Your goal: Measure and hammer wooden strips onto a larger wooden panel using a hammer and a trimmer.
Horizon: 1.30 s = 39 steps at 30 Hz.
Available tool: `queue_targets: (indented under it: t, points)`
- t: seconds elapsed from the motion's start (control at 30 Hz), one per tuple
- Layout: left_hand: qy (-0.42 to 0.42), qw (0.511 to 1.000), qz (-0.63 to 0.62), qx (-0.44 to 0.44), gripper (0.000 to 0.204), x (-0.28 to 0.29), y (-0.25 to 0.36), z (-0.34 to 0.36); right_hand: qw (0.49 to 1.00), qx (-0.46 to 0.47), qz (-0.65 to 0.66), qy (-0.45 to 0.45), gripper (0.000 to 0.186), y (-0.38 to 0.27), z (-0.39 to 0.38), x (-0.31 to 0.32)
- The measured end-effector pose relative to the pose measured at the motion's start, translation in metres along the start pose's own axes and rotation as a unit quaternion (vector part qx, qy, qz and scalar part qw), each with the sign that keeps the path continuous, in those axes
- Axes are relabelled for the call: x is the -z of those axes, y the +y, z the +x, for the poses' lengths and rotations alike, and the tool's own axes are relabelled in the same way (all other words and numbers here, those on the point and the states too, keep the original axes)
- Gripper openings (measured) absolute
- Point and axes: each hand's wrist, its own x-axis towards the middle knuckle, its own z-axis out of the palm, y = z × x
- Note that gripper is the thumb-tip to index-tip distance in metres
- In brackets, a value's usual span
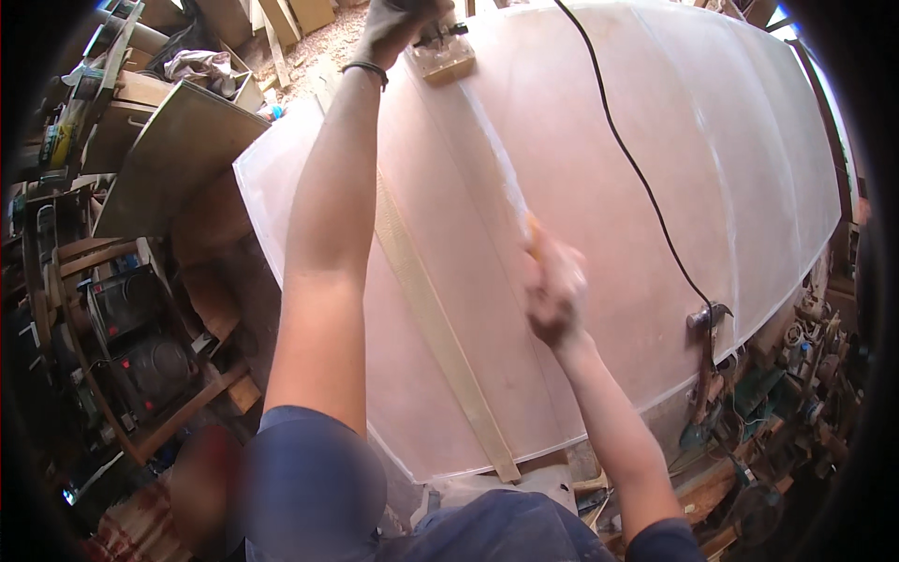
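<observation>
A large pinkish panel (618, 234) with white edging lies in front of me. Toward its far edge my left hand (403, 26) is closed at a small pale wooden block (445, 66) with dark fittings on top; the frame's edge cuts off part of the hand. My right hand (559, 295), smeared by motion, is closed around a small orange-yellow tool (534, 232) whose kind I cannot make out. That tool meets a white filler line (501, 161), which runs from near the block down to my right hand.
A long flat wooden strip (440, 347) lies on the panel beneath my left arm. A black cord (637, 169) crosses the panel on the right, by a hammer (709, 318) at its near right edge. Boards (173, 155) and clutter stand left; several tools crowd the lower right.
</observation>
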Motion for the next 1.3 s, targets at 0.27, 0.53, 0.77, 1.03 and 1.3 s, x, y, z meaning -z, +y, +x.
queue_targets:
  t: [0.27,0.53,0.77,1.03,1.3]
  points:
    - [-0.052,0.995,-0.058,0.055,0.032,-0.005,0.005,0.000,0.976,-0.005,-0.166,-0.141,0.031,-0.018,0.221,-0.145]
    - [-0.056,0.989,-0.080,0.109,0.021,-0.007,0.010,0.001,0.965,-0.088,-0.173,-0.175,0.028,-0.027,0.260,-0.157]
    - [-0.070,0.996,0.029,0.048,0.040,0.001,-0.022,0.017,0.991,-0.029,-0.132,0.018,0.036,-0.039,0.082,-0.009]
    - [-0.026,0.942,0.327,-0.073,0.046,0.101,-0.067,0.062,0.857,-0.351,-0.375,0.028,0.028,0.045,-0.253,0.275]
    - [-0.060,0.945,0.306,0.102,0.060,-0.066,0.053,-0.089,0.900,-0.363,-0.234,0.052,0.035,0.141,-0.317,0.351]
